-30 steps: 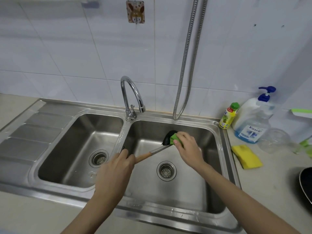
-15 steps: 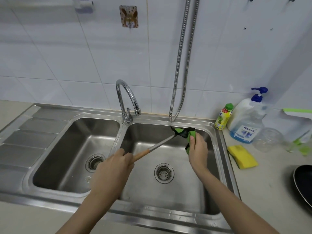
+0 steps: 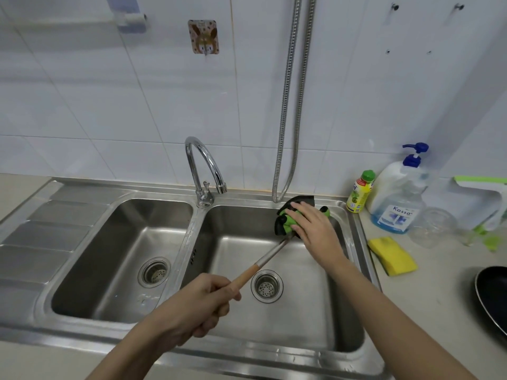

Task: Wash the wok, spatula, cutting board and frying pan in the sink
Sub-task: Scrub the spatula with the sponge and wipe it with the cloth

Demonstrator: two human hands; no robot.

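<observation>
My left hand (image 3: 196, 303) grips the wooden end of the spatula (image 3: 267, 259) over the right basin of the steel double sink (image 3: 197, 231). The spatula's metal shaft runs up and right to its black head (image 3: 297, 201) near the basin's far right corner. My right hand (image 3: 315, 229) presses a green cloth (image 3: 288, 222) flat against that head, covering much of it. A black frying pan (image 3: 493, 300) shows partly at the right edge of the counter. Wok and cutting board are out of sight.
A chrome tap (image 3: 204, 171) stands between the basins, with no water running. A metal hose (image 3: 288, 105) hangs down the tiled wall. On the right counter sit a yellow sponge (image 3: 392, 256), a small green-capped bottle (image 3: 359, 192), a pump soap bottle (image 3: 397, 198) and a clear jar (image 3: 433, 226).
The spatula head has swung from the basin's middle toward the far right corner. My right hand followed it and now lies flatter over the cloth on the head. My left hand kept its grip.
</observation>
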